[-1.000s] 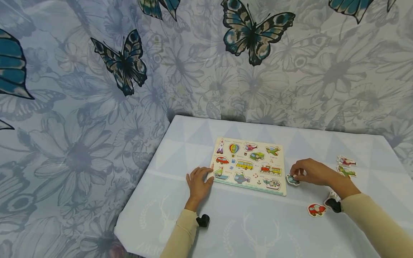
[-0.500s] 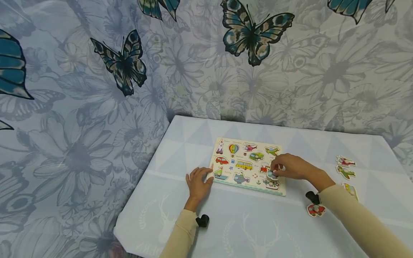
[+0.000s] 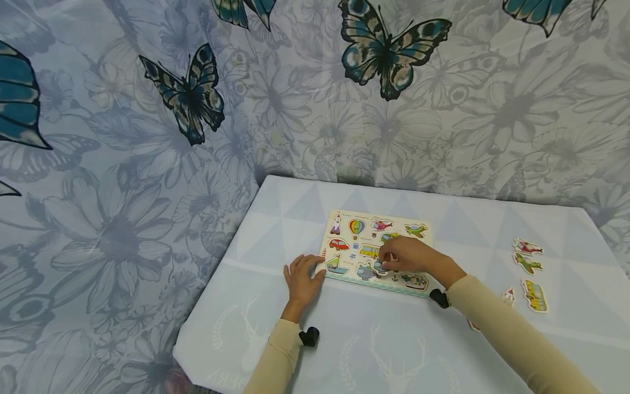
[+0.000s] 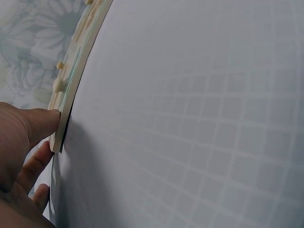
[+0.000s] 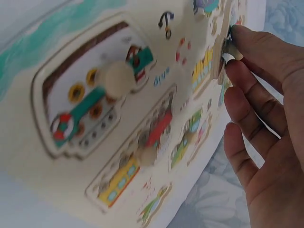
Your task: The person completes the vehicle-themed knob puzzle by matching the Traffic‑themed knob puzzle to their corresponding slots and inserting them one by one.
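Note:
A wooden peg puzzle board (image 3: 398,219) with printed vehicles lies on the table. At its lower left corner my left hand (image 3: 302,280) holds the edge; the thumb (image 4: 45,124) touches the board's rim, a finger below it. Above the board, my right hand (image 3: 415,256) pinches the knob of a small blue-toned puzzle piece (image 3: 380,266), close to the submarine picture (image 3: 365,272). In the right wrist view the piece is seen edge-on, its picture hidden. Nearby on the board, the ship piece (image 5: 76,109) and train piece (image 5: 159,133) show knobs.
Loose pieces lie right of the board: a helicopter (image 3: 528,246), an airplane (image 3: 528,264), a yellow bus (image 3: 534,296) and a rocket (image 3: 509,296). A red car piece (image 3: 474,326) is mostly behind the right sleeve. A butterfly-patterned backdrop (image 3: 305,109) stands behind the table.
My right hand has lifted the blue-toned piece from beside the board's right edge and carried it left across the board. My left hand stays at the board's corner.

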Demonstrator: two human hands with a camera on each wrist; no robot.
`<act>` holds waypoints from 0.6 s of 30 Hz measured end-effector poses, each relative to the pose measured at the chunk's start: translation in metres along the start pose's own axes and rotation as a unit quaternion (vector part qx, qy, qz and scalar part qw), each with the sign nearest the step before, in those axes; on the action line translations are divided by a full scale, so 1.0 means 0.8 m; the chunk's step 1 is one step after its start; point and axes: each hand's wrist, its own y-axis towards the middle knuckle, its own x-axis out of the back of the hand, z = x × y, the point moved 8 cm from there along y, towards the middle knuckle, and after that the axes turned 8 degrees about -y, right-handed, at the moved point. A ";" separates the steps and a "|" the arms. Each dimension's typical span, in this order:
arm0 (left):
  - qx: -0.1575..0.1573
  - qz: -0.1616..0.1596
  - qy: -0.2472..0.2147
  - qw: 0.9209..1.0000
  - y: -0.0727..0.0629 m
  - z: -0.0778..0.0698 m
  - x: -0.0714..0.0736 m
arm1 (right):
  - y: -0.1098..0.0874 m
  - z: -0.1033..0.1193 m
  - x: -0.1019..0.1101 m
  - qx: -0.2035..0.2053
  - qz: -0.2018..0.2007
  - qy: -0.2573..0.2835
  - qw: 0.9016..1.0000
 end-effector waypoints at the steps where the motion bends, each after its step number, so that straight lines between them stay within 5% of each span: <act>1: 0.002 0.000 0.000 1.000 0.000 0.001 0.000 | 0.003 0.003 -0.003 0.002 0.002 -0.004 1.000; 18: 0.009 0.005 -0.003 1.000 0.001 0.001 0.000 | 0.038 0.026 -0.027 0.022 0.005 -0.019 1.000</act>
